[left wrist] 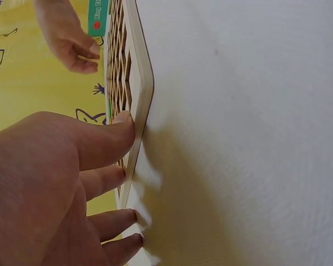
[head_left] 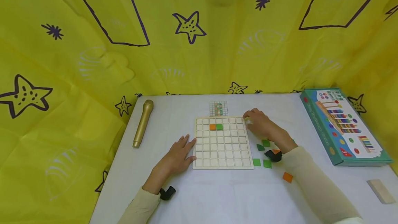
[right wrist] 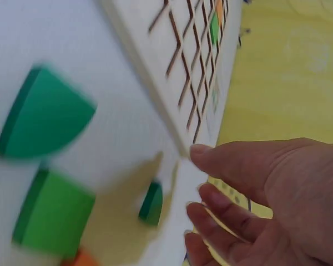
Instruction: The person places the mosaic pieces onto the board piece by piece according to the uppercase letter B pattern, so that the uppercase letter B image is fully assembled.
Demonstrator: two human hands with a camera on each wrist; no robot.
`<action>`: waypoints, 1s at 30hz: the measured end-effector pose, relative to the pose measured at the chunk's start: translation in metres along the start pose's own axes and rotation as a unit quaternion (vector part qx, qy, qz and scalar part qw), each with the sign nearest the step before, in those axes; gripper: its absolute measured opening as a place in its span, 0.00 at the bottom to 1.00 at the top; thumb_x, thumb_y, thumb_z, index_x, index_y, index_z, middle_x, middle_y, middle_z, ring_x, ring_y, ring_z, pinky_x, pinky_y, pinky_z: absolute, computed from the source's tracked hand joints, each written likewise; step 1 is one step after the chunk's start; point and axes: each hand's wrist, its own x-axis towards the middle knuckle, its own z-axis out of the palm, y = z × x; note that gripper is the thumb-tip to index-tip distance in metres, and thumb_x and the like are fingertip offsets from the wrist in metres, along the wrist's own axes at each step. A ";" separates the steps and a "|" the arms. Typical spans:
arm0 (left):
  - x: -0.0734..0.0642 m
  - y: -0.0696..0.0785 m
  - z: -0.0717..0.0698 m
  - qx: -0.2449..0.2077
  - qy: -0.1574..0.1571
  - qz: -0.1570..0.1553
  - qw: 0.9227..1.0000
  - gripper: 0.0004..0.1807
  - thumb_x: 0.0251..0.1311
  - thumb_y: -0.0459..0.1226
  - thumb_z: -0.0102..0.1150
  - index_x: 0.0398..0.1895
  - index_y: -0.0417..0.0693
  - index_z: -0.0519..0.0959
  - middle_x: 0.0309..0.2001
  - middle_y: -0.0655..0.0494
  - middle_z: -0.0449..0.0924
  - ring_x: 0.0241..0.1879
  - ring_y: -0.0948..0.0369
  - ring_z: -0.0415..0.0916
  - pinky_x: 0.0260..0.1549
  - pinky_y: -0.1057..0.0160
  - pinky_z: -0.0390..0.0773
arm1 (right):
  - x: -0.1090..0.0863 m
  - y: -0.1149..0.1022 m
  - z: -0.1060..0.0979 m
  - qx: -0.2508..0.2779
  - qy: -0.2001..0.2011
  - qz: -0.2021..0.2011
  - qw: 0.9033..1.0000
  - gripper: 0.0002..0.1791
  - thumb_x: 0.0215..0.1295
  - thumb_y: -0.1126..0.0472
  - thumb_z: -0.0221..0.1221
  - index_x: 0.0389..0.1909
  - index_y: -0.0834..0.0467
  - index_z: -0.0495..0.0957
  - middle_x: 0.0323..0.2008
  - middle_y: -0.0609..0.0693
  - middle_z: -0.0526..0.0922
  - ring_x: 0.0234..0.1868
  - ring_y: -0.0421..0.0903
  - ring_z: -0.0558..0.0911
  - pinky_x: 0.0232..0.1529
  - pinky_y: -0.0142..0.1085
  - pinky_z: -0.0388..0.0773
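A pale wooden grid board point(head_left: 222, 148) lies on the table, with an orange square tile point(head_left: 212, 127) and a green square tile point(head_left: 219, 126) side by side in its cells. My left hand point(head_left: 178, 155) rests at the board's left edge; thumb and fingertips touch the rim in the left wrist view. Around the board's far right corner is my right hand point(head_left: 259, 123), fingers loosely bent, with nothing visible between thumb and fingers in the right wrist view. Loose green tiles point(head_left: 267, 164), dark green quarter-round pieces point(right wrist: 50, 116) and orange tiles point(head_left: 287, 177) lie right of the board.
Behind the board lies a small pattern card point(head_left: 218, 108). A gold microphone point(head_left: 143, 123) is at the left. A boxed game point(head_left: 346, 127) stands at the right, with a wooden block point(head_left: 380, 191) nearer the front. A yellow patterned cloth point(head_left: 199, 61) hangs behind the table.
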 end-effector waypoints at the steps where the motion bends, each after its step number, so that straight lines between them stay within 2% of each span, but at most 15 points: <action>1: 0.000 0.000 0.000 0.000 0.000 0.000 1.000 0.37 0.78 0.48 0.57 0.84 0.50 0.60 0.84 0.39 0.49 0.84 0.41 0.44 0.80 0.37 0.52 | -0.003 0.006 -0.004 -0.004 -0.007 0.013 1.000 0.20 0.76 0.65 0.60 0.66 0.62 0.75 0.67 0.68 0.70 0.67 0.66 0.69 0.68 0.65 0.68; 3: 0.000 0.000 0.000 -0.001 -0.001 0.000 1.000 0.37 0.78 0.48 0.57 0.84 0.50 0.60 0.84 0.39 0.49 0.84 0.41 0.44 0.80 0.37 0.51 | -0.008 0.016 -0.011 -0.005 -0.023 0.033 0.999 0.21 0.75 0.66 0.60 0.66 0.63 0.74 0.66 0.70 0.68 0.63 0.66 0.70 0.66 0.64 0.71; 5: 0.000 -0.001 0.001 -0.004 0.000 0.000 1.000 0.37 0.78 0.49 0.57 0.84 0.50 0.60 0.84 0.39 0.49 0.84 0.41 0.44 0.80 0.37 0.51 | -0.012 0.024 -0.016 -0.004 -0.035 0.036 0.999 0.21 0.73 0.68 0.61 0.64 0.64 0.74 0.63 0.72 0.69 0.58 0.66 0.71 0.62 0.63 0.74; 9: -0.001 -0.001 0.001 -0.004 -0.002 0.001 1.000 0.37 0.78 0.49 0.57 0.84 0.50 0.60 0.84 0.39 0.49 0.84 0.41 0.44 0.80 0.37 0.51 | -0.016 0.037 -0.017 0.010 -0.044 0.040 0.998 0.17 0.74 0.68 0.60 0.60 0.64 0.75 0.57 0.69 0.72 0.53 0.62 0.73 0.59 0.59 0.76; 13: -0.002 -0.002 0.001 -0.005 -0.001 0.002 1.000 0.37 0.78 0.49 0.57 0.84 0.49 0.60 0.84 0.39 0.49 0.84 0.41 0.44 0.80 0.37 0.51 | -0.017 0.043 -0.014 0.018 -0.031 0.061 0.997 0.14 0.77 0.60 0.62 0.56 0.63 0.76 0.51 0.64 0.75 0.50 0.60 0.73 0.54 0.54 0.76; 16: -0.002 -0.002 0.000 -0.004 0.000 0.003 1.000 0.37 0.78 0.49 0.57 0.84 0.49 0.59 0.84 0.39 0.48 0.84 0.41 0.44 0.80 0.37 0.51 | -0.017 0.044 -0.013 0.010 -0.020 0.070 0.997 0.19 0.75 0.52 0.65 0.53 0.63 0.76 0.46 0.62 0.76 0.47 0.58 0.73 0.48 0.49 0.75; 19: -0.001 -0.003 0.000 0.000 -0.001 0.003 1.000 0.38 0.77 0.50 0.57 0.84 0.50 0.59 0.84 0.39 0.48 0.84 0.41 0.44 0.80 0.37 0.51 | -0.016 0.044 -0.011 0.020 -0.016 0.068 0.997 0.23 0.74 0.50 0.66 0.55 0.64 0.76 0.48 0.62 0.76 0.48 0.58 0.73 0.50 0.50 0.76; 24: -0.001 -0.003 0.000 -0.002 -0.003 0.003 1.000 0.38 0.77 0.50 0.57 0.85 0.50 0.59 0.85 0.40 0.48 0.84 0.41 0.44 0.80 0.37 0.51 | -0.017 0.047 -0.008 0.061 -0.017 0.027 0.998 0.20 0.77 0.64 0.61 0.64 0.67 0.72 0.56 0.66 0.74 0.55 0.60 0.74 0.62 0.58 0.74; 30: 0.000 -0.002 0.001 -0.005 0.001 0.003 1.000 0.37 0.78 0.50 0.56 0.84 0.50 0.59 0.85 0.40 0.48 0.84 0.41 0.44 0.80 0.38 0.51 | -0.018 0.048 -0.002 0.067 0.005 0.004 0.998 0.17 0.77 0.67 0.58 0.62 0.69 0.73 0.56 0.67 0.76 0.55 0.60 0.75 0.63 0.58 0.74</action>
